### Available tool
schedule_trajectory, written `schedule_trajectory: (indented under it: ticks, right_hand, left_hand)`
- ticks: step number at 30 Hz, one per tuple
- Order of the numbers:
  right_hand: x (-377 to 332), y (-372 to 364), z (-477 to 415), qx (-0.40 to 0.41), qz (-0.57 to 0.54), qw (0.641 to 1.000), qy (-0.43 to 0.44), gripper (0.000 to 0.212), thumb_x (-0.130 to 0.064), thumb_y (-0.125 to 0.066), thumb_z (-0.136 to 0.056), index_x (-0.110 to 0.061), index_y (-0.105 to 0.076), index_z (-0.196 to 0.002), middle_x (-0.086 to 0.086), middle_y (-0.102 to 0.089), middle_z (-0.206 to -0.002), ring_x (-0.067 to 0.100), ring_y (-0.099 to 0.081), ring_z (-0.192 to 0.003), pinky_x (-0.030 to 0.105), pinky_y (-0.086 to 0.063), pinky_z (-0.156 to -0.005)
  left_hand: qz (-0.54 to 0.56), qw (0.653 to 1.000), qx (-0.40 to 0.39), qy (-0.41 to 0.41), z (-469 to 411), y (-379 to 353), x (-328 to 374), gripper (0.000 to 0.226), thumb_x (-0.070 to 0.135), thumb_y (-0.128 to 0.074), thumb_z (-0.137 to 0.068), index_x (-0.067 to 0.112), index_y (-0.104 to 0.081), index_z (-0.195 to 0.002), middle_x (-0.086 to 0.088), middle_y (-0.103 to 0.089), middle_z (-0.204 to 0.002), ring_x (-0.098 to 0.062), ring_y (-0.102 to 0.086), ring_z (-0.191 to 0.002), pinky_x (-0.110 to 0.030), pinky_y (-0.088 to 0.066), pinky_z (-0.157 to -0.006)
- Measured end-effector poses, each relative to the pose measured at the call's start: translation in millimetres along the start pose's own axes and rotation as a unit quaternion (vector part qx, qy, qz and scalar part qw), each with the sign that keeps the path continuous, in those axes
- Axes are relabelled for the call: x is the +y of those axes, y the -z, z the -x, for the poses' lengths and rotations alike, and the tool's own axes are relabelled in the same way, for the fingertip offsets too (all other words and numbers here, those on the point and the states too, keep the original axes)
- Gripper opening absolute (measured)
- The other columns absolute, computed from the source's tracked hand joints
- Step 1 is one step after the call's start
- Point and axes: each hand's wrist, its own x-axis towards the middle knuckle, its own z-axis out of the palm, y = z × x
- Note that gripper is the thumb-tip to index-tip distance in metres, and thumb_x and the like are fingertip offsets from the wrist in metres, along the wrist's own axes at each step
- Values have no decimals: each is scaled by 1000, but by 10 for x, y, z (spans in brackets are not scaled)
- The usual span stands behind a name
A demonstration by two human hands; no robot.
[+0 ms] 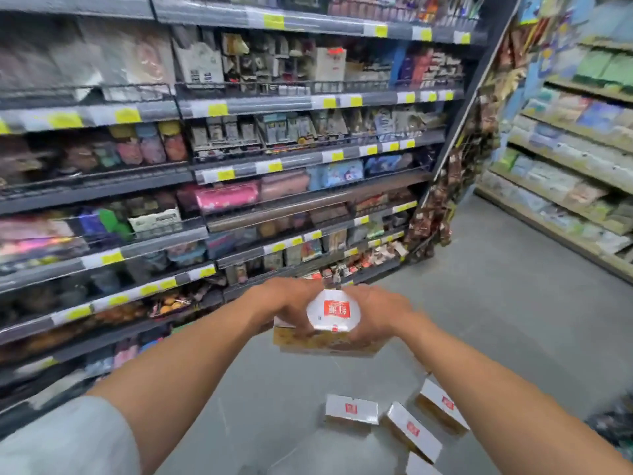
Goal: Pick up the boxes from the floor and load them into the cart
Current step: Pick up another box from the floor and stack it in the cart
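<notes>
Both my hands hold white boxes with red labels out in front of me, above the floor. My left hand [286,305] grips the left side and my right hand [378,315] the right side of a white box [334,311] that rests on a yellow-sided box [325,346] beneath it. Several more white boxes lie on the grey floor below: one flat [351,410], one angled [412,430], one farther right [443,407], and a corner of another [419,466] at the bottom edge. No cart is in view.
Tall dark store shelves [205,173] full of goods run along my left. A hanging rack of brown packets [442,207] stands at the shelf's end. Lighter shelves [565,173] line the right side. Grey floor [496,303] opens between them.
</notes>
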Motion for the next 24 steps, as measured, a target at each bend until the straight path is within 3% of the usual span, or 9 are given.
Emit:
schedule_trajectory:
  ticks: [4, 10, 16, 19, 24]
  right_hand:
    - [-701, 62, -193, -9, 35, 995, 93, 92, -68, -77, -66, -39, -38, -144, -7, -56, -139, 24, -53, -125, 43, -49, -98]
    - [-1825, 49, -406, -22, 85, 972, 219, 89, -69, -75, -64, -40, -38, -139, -8, -55, -133, 25, -52, -123, 47, -49, -96]
    - [-3265, -218, -330, -40, 124, 927, 351, 78, -76, -72, -57, -46, -41, -122, -11, -57, -120, 22, -54, -111, 45, -50, -86]
    - [-4115, -447, -128, -53, 139, 903, 404, 69, -71, -73, -55, -45, -38, -109, -14, -54, -110, 22, -55, -108, 44, -50, -81]
    - [-5496, -842, 372, -60, 161, 858, 484, 72, -68, -74, -54, -41, -43, -112, -14, -57, -112, 22, -55, -107, 42, -51, -80]
  left_hand:
    - [19, 996, 15, 80, 672, -77, -462, 79, 46, -82, -70, 35, -41, -137, 8, -58, -134, -23, -56, -116, -43, -49, -95]
    - [88, 976, 53, 193, 1690, -388, -1085, 80, 46, -83, -72, 32, -41, -138, 5, -58, -130, -22, -56, -113, -36, -42, -83]
    - [174, 929, 71, 319, 3012, -1045, -1657, 88, 53, -84, -58, 41, -40, -133, 10, -58, -128, -20, -56, -112, -45, -50, -93]
    - [201, 902, 81, 374, 3798, -1413, -1892, 86, 50, -84, -60, 40, -40, -132, 10, -58, -126, -20, -57, -111, -41, -50, -89]
    - [220, 862, 93, 446, 5128, -2018, -2176, 84, 51, -83, -66, 36, -40, -136, 9, -58, -130, -22, -57, -114, -43, -49, -95]
